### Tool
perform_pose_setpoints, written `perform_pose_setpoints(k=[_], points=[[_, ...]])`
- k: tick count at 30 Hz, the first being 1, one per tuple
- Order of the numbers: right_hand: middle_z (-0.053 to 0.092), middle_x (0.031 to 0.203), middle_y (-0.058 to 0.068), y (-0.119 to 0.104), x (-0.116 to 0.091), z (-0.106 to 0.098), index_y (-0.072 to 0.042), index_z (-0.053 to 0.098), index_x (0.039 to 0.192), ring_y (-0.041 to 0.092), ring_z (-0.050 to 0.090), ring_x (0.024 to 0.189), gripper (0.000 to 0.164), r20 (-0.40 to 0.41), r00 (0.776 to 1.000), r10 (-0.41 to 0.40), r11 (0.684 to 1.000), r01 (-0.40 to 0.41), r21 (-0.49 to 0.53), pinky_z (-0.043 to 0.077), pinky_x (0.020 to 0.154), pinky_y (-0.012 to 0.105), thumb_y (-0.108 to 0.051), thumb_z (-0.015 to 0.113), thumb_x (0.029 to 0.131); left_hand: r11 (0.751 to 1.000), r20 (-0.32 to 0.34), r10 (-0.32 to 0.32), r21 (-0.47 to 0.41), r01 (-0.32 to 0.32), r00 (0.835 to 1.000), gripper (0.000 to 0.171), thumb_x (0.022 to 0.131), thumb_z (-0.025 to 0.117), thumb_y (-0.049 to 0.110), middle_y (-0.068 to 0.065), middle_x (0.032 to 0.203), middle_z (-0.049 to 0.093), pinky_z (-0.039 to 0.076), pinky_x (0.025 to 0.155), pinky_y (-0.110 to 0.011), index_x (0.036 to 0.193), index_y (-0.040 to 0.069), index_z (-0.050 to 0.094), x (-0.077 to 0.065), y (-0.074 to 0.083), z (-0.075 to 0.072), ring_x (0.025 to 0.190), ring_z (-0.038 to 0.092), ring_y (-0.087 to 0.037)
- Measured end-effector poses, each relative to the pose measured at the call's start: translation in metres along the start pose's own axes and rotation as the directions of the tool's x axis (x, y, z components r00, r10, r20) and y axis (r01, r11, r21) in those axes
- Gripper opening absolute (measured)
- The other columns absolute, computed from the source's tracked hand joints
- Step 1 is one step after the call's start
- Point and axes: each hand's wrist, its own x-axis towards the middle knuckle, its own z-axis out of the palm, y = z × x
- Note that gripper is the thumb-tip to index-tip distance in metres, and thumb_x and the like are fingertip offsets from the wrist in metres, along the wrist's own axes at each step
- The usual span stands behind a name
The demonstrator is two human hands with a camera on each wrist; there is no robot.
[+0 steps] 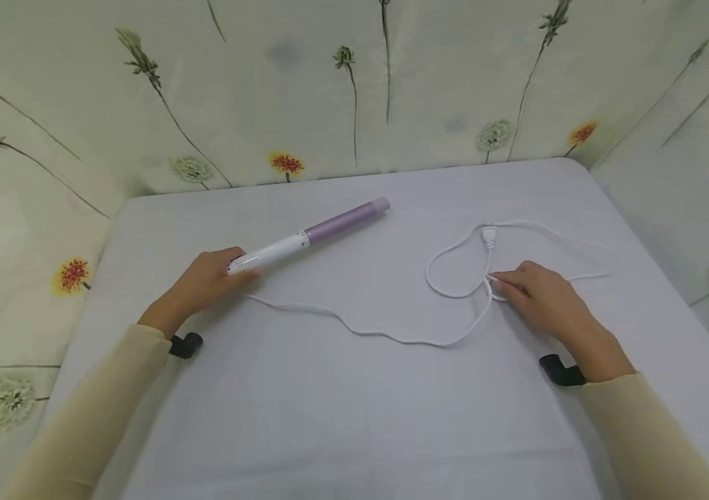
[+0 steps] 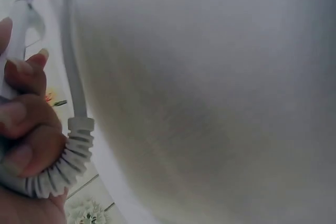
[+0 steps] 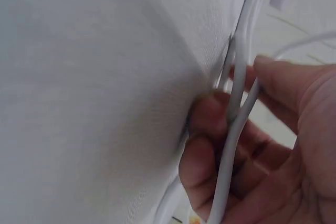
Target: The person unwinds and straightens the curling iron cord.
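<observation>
A slim hair iron (image 1: 280, 248) with a white handle and a purple front part lies slanted, its purple end pointing to the far right. My left hand (image 1: 207, 281) grips the handle's near end. In the left wrist view the curled fingers (image 2: 37, 116) are around it, and a ribbed cord sleeve (image 2: 76, 156) bends out beside them. From there the white cord (image 1: 354, 332) runs right across the table. My right hand (image 1: 544, 298) pinches the cord where its loops cross; strands pass between thumb and fingers in the right wrist view. The white plug (image 1: 489, 235) lies just beyond that hand.
A white cloth (image 1: 360, 417) covers the table. Loose cord loops (image 1: 444, 295) spread left of my right hand, and another strand (image 1: 554, 228) reaches out to its right. Behind the table hangs a flower-print sheet (image 1: 317, 90). Each wrist carries a black mount (image 1: 563, 371).
</observation>
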Motion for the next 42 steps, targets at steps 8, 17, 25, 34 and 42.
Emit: perform_pose_setpoints(k=[8, 17, 25, 34, 42], points=[[0.051, 0.142, 0.035, 0.020, -0.004, -0.013, 0.002, 0.059, 0.144, 0.056, 0.052, 0.125, 0.040, 0.032, 0.999, 0.032, 0.995, -0.029, -0.090, 0.041, 0.102, 0.068, -0.016, 0.057, 0.108, 0.994, 0.013, -0.038, 0.100, 0.037, 0.999, 0.050, 0.099, 0.069, 0.053, -0.009, 0.107, 0.067, 0.045, 0.080, -0.047, 0.129, 0.013, 0.062, 0.013, -0.008, -0.010, 0.091, 0.056, -0.029], [0.025, 0.160, 0.039, 0.006, -0.015, -0.019, 0.008, 0.039, 0.155, 0.055, 0.014, 0.152, 0.056, 0.234, 0.968, 0.094, 0.994, -0.103, 0.027, 0.015, 0.120, 0.065, -0.025, 0.038, 0.110, 0.988, -0.026, -0.049, 0.144, 0.052, 0.998, 0.063, 0.099, 0.072, 0.045, -0.022, 0.120, 0.059, 0.044, 0.090, -0.055, 0.141, 0.000, 0.057, 0.015, -0.009, -0.034, 0.104, 0.053, -0.038], [0.019, 0.162, 0.041, -0.029, 0.000, -0.028, 0.005, 0.028, 0.161, 0.057, 0.027, 0.147, 0.082, 0.312, 0.947, 0.074, 0.997, -0.068, -0.033, 0.028, 0.114, 0.069, -0.050, 0.054, 0.106, 0.985, -0.058, -0.144, 0.093, 0.149, 0.988, 0.090, 0.099, 0.066, 0.054, -0.037, 0.148, 0.040, 0.032, 0.107, -0.070, 0.156, -0.008, 0.033, -0.007, -0.019, -0.033, 0.133, 0.038, -0.057], [0.028, 0.162, 0.036, -0.052, 0.001, -0.026, 0.004, 0.032, 0.160, 0.055, 0.031, 0.146, 0.087, 0.365, 0.928, 0.071, 0.997, -0.050, -0.066, 0.029, 0.115, 0.066, -0.048, 0.066, 0.099, 0.982, -0.195, -0.187, -0.024, 0.186, 0.963, 0.092, 0.105, 0.055, 0.055, -0.036, 0.161, 0.024, 0.025, 0.111, -0.072, 0.165, -0.001, 0.013, -0.055, -0.018, -0.033, 0.144, 0.026, -0.059], [0.019, 0.164, 0.037, -0.058, -0.026, -0.037, 0.004, 0.024, 0.162, 0.058, 0.027, 0.146, 0.086, 0.306, 0.942, 0.139, 0.987, -0.106, -0.123, 0.028, 0.112, 0.070, -0.040, 0.065, 0.102, 0.998, -0.208, -0.064, -0.004, 0.064, 0.976, 0.089, 0.103, 0.066, 0.046, -0.030, 0.161, 0.029, 0.027, 0.113, -0.069, 0.163, -0.002, 0.020, -0.078, 0.016, -0.011, 0.145, 0.030, -0.053]])
